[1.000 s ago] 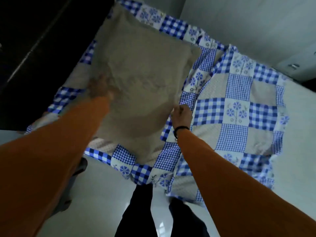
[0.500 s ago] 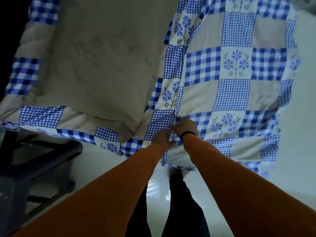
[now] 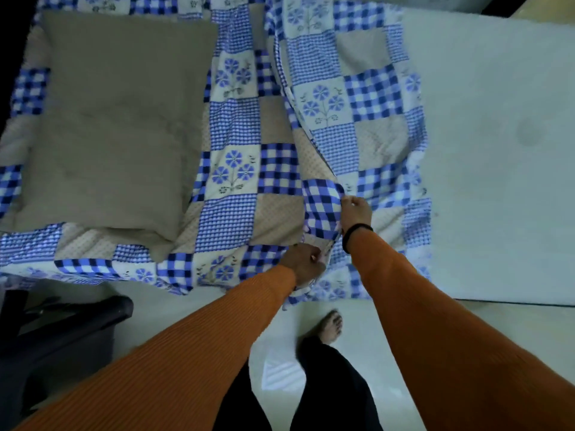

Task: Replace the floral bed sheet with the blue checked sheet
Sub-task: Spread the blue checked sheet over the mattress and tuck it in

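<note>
The blue checked sheet [image 3: 236,132], with flower and beige squares, covers the left and middle of the bed and is still folded over on itself at the middle. A beige pillow [image 3: 115,119] lies on its left part. My left hand [image 3: 303,264] grips the sheet's near edge at the bedside. Just beyond it, my right hand [image 3: 356,213] pinches a lifted fold of the checked cloth. The bare pale mattress [image 3: 497,150] shows to the right of the sheet. No floral sheet other than this one is in view.
A dark chair or stand [image 3: 56,334] sits on the floor at the lower left, close to the bed. My legs and one bare foot [image 3: 331,325] stand on the pale floor by the bedside.
The pillow, held up by both hands a second ago, now lies on the bed. Both hands came down to the sheet's near edge, and my right hand has lifted a fold.
</note>
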`<state>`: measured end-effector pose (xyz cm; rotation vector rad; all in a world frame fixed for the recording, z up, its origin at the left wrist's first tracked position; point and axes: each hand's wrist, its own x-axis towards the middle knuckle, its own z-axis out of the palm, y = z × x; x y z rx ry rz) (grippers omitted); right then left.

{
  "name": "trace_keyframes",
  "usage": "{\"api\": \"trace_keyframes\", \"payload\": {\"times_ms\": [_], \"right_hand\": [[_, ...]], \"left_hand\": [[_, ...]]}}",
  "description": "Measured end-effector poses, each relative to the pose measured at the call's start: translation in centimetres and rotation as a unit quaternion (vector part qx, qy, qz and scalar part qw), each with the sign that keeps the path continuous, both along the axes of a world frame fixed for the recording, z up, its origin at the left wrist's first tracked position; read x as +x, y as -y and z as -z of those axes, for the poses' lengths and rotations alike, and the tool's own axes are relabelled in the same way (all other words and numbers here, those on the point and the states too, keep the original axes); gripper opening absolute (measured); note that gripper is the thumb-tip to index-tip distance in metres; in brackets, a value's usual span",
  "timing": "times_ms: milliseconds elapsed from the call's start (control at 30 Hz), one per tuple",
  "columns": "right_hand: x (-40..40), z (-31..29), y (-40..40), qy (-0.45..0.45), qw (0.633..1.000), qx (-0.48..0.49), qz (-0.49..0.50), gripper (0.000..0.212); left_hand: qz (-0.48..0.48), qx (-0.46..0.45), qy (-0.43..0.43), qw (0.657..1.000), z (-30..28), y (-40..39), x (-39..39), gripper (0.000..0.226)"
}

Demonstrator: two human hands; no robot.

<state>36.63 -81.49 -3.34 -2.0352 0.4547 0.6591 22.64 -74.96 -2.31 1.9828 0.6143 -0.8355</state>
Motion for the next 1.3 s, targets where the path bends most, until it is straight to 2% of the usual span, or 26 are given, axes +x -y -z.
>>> {"api": "trace_keyframes", "payload": {"times_ms": [100,233,367,500,600,733,867,1000,1067,1167,1300], "right_hand": [[4.7,-2.6,5.8,0.026,0.999,-0.025,-0.011,0.034],[11.5,-4.3,12.7,0.079,0.994,-0.057,-0.046,0.035],[17.1,-4.8,17.8,0.102,0.990,-0.070,-0.071,0.025],[21.7,-4.1,21.4,0.118,0.986,-0.088,-0.076,0.022],[25.1,-2.5,24.8,0.114,0.985,-0.104,-0.071,0.021],[27.9,-1.1,29.4,0.110,0.984,-0.120,-0.077,0.018],[30.6,0.3,34.6,0.106,0.986,-0.119,-0.054,0.020],[33.2,1.4,39.7,0.112,0.982,-0.135,-0.068,0.022],[34.6,1.9,42.2,0.114,0.982,-0.138,-0.066,0.021],[36.9,2.7,45.9,0.110,0.982,-0.137,-0.073,0.021],[40.0,4.0,51.3,0.111,0.979,-0.123,-0.118,0.021]], "left_hand": [[0.018,0.019,0.042,0.999,-1.3,6.3,2.2,0.039],[-0.084,0.010,0.137,0.987,-2.4,13.4,5.8,0.041],[-0.132,-0.036,0.169,0.976,-2.8,18.6,10.2,0.037],[-0.124,-0.038,0.143,0.981,-1.9,22.5,14.2,0.046],[-0.061,-0.053,0.082,0.993,-1.2,25.0,17.9,0.046],[-0.018,-0.024,0.025,0.999,0.7,28.3,21.2,0.073],[0.031,0.002,-0.025,0.999,2.6,32.2,24.3,0.086],[0.017,0.013,-0.031,0.999,4.3,37.4,27.1,0.100],[0.003,0.009,-0.039,0.999,4.2,40.2,28.4,0.095],[-0.011,0.012,-0.041,0.999,4.0,44.8,30.6,0.071],[-0.041,0.057,-0.061,0.996,4.0,51.6,33.1,0.062]]}}
